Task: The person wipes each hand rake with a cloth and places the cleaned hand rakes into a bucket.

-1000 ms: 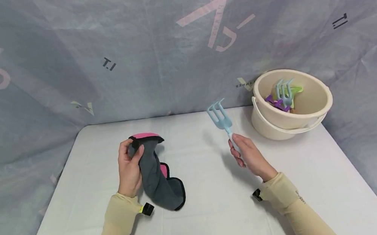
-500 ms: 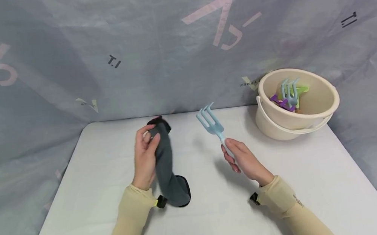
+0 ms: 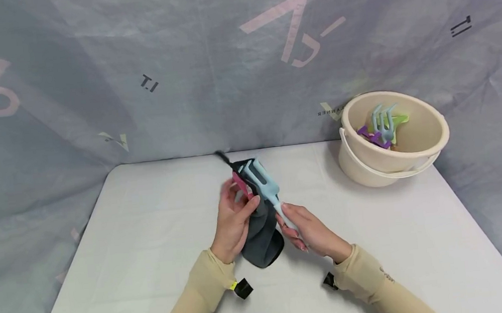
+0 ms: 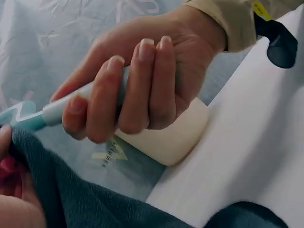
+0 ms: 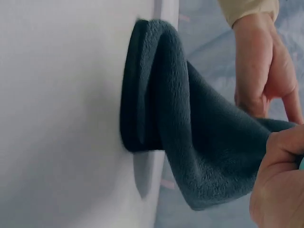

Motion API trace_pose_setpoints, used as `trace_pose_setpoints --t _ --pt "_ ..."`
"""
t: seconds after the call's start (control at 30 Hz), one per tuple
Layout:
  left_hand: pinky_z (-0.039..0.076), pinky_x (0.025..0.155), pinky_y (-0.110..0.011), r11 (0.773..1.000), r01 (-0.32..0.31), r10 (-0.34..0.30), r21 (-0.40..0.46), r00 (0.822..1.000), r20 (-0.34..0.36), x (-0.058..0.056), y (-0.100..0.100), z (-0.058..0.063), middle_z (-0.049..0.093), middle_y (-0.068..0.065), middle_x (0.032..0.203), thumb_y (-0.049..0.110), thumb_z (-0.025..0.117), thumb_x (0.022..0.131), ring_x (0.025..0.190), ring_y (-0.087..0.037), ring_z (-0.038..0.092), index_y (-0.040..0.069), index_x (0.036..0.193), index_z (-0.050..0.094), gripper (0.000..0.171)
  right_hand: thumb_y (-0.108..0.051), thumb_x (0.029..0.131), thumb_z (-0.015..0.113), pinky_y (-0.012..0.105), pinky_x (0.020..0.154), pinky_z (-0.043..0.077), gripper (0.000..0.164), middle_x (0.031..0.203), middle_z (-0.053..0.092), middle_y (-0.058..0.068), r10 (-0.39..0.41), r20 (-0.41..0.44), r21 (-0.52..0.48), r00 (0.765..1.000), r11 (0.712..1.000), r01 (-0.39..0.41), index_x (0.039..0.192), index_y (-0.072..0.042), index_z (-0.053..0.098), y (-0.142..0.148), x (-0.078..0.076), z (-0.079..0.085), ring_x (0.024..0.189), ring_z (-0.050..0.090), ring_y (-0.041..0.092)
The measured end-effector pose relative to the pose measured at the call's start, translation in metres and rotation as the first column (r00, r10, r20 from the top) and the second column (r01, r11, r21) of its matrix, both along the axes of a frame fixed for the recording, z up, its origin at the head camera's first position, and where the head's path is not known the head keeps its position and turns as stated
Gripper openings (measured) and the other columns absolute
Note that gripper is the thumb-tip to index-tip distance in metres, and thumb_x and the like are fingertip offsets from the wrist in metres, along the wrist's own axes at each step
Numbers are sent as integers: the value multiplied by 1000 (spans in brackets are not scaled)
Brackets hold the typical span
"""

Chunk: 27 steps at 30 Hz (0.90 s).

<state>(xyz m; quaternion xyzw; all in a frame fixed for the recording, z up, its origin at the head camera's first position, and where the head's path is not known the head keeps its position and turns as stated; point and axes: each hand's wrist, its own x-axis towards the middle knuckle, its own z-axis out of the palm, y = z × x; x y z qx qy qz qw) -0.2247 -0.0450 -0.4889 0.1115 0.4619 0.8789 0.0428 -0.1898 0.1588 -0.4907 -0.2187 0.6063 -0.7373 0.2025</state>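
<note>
My left hand (image 3: 234,218) holds a dark grey cloth (image 3: 258,231) with black edging and a pink side, bunched near its top between thumb and fingers. The cloth's lower end hangs toward the table. In my right hand (image 3: 308,229) is a light blue hand fork (image 3: 266,185), gripped by the handle. Its tines point up and left and overlap the upper part of the cloth. The left wrist view shows the right fingers (image 4: 107,97) curled round the pale handle (image 4: 71,102). Soft folds of the cloth (image 5: 213,142) fill the middle of the right wrist view.
A cream bucket (image 3: 365,165) with a handle stands at the table's back right. Inside lie another blue fork (image 3: 383,126), a green tool (image 3: 399,120) and purple pieces (image 3: 374,138). A grey printed curtain hangs behind the white table (image 3: 149,227).
My left hand has moved right with the cloth, turning some of its pink side into view. My right hand has brought the hand fork left, from apart to over the cloth.
</note>
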Motion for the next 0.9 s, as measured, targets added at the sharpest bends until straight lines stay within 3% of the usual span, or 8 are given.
trace_pose_setpoints --t 0.13,0.2,0.33,0.47,0.77,0.9 --pt "52 84 -19 983 55 -53 -176 998 20 -2 -1 -6 62 0 107 -2 65 99 95 -10 58 7 129 59 32 -38 116 27 32 32 27 51 61 38 -8 37 26 -5 999 999 -37 91 4 39 -1 1 -2 39 34 12" --pt "53 81 -19 972 44 -43 -231 999 8 -3 -2 -8 65 0 102 0 66 99 91 -9 60 6 121 62 23 -38 116 27 32 32 27 51 61 38 -8 45 36 -8 998 999 -45 91 5 39 -1 1 -3 38 34 11" --pt "50 71 -19 957 -52 46 -286 999 -27 -3 -2 -8 65 3 88 5 67 99 78 -7 58 7 102 65 4 -40 115 27 32 32 27 53 60 38 -8 67 43 -3 997 998 -67 90 4 39 -1 2 -4 38 34 10" --pt "43 63 -20 933 -160 156 -322 987 -39 0 0 -7 56 7 73 10 68 100 67 -7 49 12 89 65 12 -41 115 26 31 33 27 53 60 38 -9 74 40 32 996 997 -75 88 1 41 -2 3 -4 38 34 8" --pt "44 56 -20 936 -277 282 -218 959 -7 -1 -5 1 63 6 70 4 74 94 60 -7 52 15 82 68 17 -43 115 25 29 33 27 56 59 37 -7 96 15 92 995 991 -97 90 5 39 -4 5 -2 38 33 7" --pt "42 61 -19 944 -272 280 -189 960 19 -2 -5 0 56 7 69 17 71 100 67 -7 50 15 86 69 14 -42 115 24 28 33 28 56 59 37 -7 110 21 100 994 989 -112 91 7 38 -5 6 -1 39 33 7"
